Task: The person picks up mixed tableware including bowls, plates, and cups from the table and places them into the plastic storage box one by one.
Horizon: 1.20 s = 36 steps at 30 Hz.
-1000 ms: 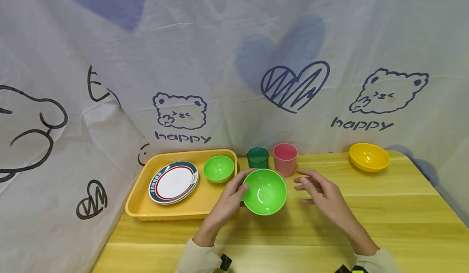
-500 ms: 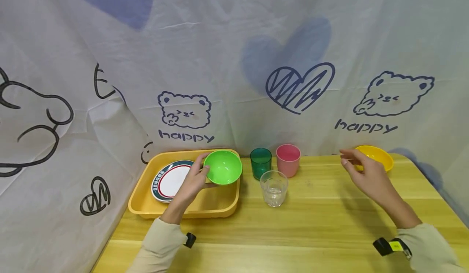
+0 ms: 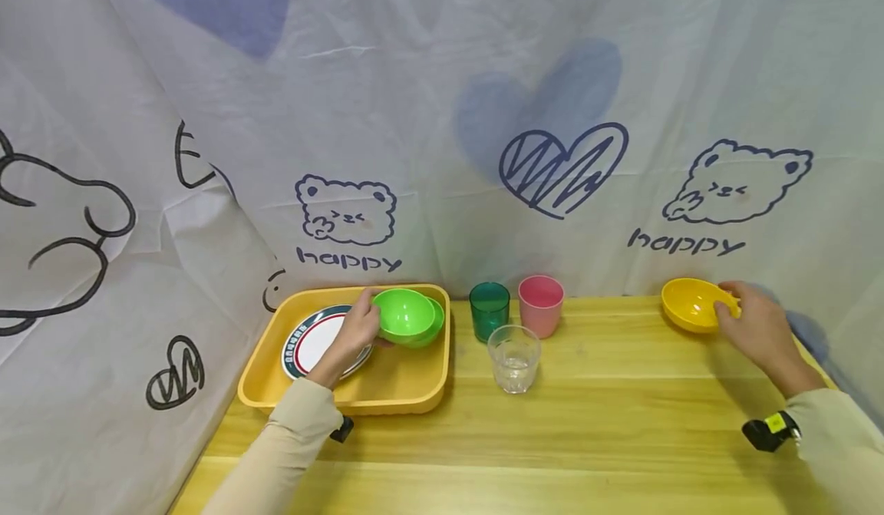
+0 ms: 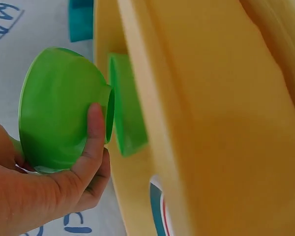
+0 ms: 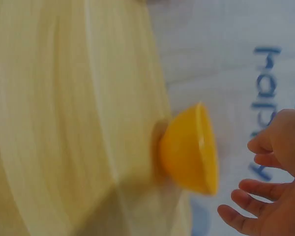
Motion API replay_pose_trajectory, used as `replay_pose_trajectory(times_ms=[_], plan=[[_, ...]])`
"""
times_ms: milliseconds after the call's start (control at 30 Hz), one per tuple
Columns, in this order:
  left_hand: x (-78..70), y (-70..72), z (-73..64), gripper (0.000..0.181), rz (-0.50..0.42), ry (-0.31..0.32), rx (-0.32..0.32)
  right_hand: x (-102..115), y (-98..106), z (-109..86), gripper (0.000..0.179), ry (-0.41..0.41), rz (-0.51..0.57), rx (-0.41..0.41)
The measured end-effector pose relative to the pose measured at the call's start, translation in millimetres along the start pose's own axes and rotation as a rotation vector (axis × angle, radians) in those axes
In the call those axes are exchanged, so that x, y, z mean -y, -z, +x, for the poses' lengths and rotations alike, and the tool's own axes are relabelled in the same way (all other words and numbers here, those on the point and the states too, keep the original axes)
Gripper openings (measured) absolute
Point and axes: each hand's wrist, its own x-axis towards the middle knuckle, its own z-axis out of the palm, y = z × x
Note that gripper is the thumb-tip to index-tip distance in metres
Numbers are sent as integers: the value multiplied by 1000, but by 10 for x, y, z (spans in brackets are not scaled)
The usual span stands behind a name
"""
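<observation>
My left hand (image 3: 357,329) grips a green bowl (image 3: 406,314) by its side, thumb at the rim and fingers under the wall. It hangs over a second green bowl (image 4: 125,105), which is partly hidden in the yellow tray (image 3: 414,401); the left wrist view shows the held bowl's foot close to the lower bowl's rim. On the right, a yellow bowl (image 3: 693,305) stands on the table. Spread fingers of my right hand (image 3: 756,327) reach around its right rim; in the right wrist view they stand apart from the yellow bowl (image 5: 189,150).
White plates (image 3: 314,342) with a dark green border lie in the tray's left part. A dark green cup (image 3: 489,313), a pink cup (image 3: 542,308) and a clear glass (image 3: 514,361) stand right of the tray. A printed cloth (image 3: 442,116) hangs behind the table.
The green bowl has moved left in my left hand, from above the clear glass to over the tray's green bowl. My right hand has moved right, to the yellow bowl's far side.
</observation>
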Motion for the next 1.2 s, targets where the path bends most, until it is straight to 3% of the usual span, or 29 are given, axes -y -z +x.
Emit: replay_pose_trajectory(times_ms=[200,433,700,1000,1200], plan=[[63,-46,173,43,85,14,-24,-240,-48,43,52,-111,-19,57],[150,-99,298,46,122,36,-24,-348,-112,22,68,-279,39,177],[135,-120,308,55,3,142,5,-349,-111,31,65,-322,58,202],[201,-105,325,57,-115,186,39,-352,-155,27,65,-399,108,189],[231,-113,345,56,-142,186,37,-339,-152,23,66,-456,173,179]])
